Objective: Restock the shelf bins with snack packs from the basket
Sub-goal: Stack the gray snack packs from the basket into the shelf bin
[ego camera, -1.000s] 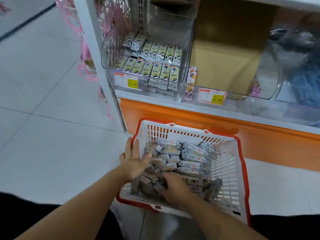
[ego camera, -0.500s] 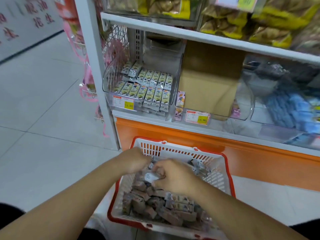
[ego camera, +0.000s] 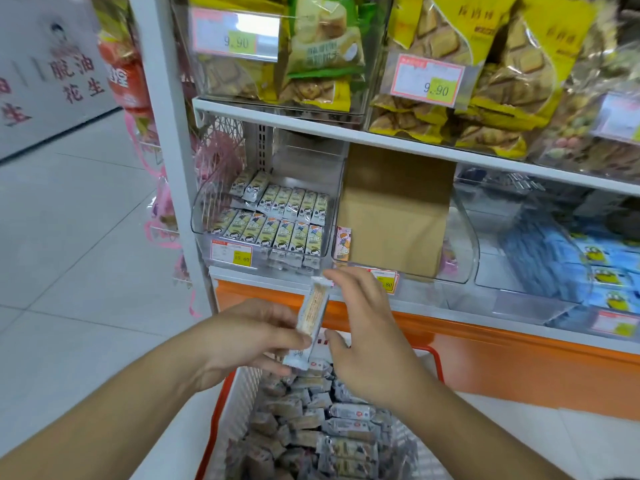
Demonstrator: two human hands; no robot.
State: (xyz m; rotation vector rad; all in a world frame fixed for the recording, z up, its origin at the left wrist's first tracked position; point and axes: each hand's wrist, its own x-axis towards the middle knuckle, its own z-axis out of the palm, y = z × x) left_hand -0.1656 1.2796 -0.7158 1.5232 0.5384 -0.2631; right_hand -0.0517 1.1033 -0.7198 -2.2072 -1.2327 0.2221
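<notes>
Both hands hold one white wrapped snack pack [ego camera: 311, 310] upright above the basket [ego camera: 242, 393]. My left hand [ego camera: 249, 336] pinches its lower half. My right hand [ego camera: 363, 327] holds its top end with a fingertip and its lower edge with the thumb. The red-rimmed white basket below is heaped with several grey-white snack packs [ego camera: 329, 427]. On the shelf behind, a clear bin [ego camera: 204, 216] holds rows of green-white packs [ego camera: 277, 223], just above and behind the raised pack.
A cardboard box [ego camera: 391, 209] fills the neighbouring clear bin [ego camera: 464, 237]. Blue packs [ego camera: 561, 258] lie in the bin to the right. Yellow bagged snacks [ego camera: 485, 71] sit on the shelf above. The white shelf post [ego camera: 166, 133] stands left, with tiled floor [ego camera: 69, 271] beyond.
Both hands have risen out of the basket with one snack pack, which now stands upright between them. The camera has tilted up, showing the upper shelf.
</notes>
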